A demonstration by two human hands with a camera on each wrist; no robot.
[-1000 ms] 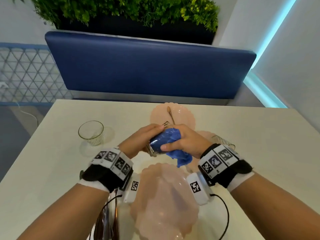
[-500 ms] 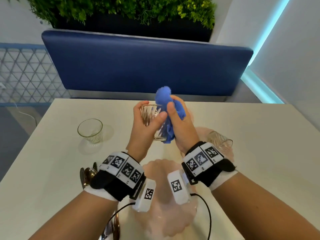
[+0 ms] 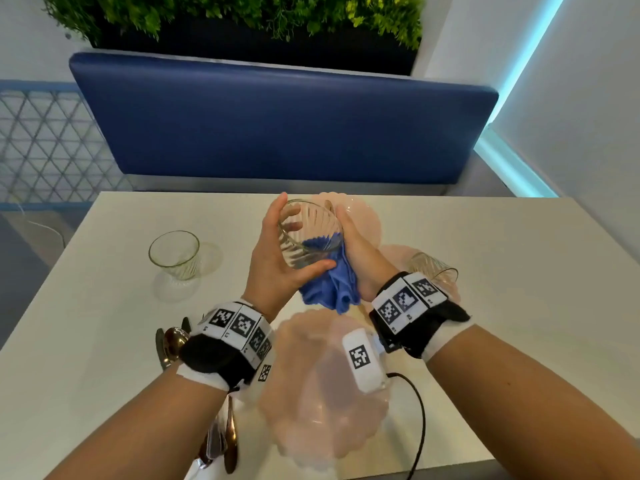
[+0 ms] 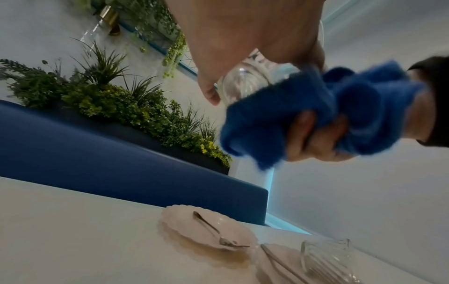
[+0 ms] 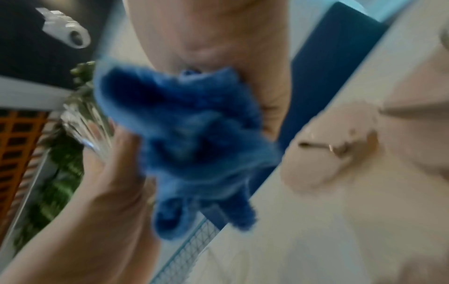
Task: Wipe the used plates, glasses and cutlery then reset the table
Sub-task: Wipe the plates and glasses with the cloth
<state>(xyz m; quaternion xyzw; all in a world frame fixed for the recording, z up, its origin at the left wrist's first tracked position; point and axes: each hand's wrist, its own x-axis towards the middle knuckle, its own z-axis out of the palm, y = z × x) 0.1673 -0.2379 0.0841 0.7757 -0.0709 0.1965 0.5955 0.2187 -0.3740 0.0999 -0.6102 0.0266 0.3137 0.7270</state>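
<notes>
My left hand grips a ribbed clear glass above the middle of the table, thumb across its base, mouth tilted up and toward me. My right hand holds a blue cloth against the glass's right side and base. In the left wrist view the right hand's fingers curl round the blue cloth under the glass. The right wrist view is blurred and shows the cloth beside the glass.
A pink scalloped plate lies near me, cutlery to its left. An upright glass stands at the left. Another pink plate with a fork lies farther off, and a tipped glass rests on a plate at the right.
The glass went from lying sideways low over the table to raised and turned mouth-up. The cloth moved from the glass's mouth down to its side and base.
</notes>
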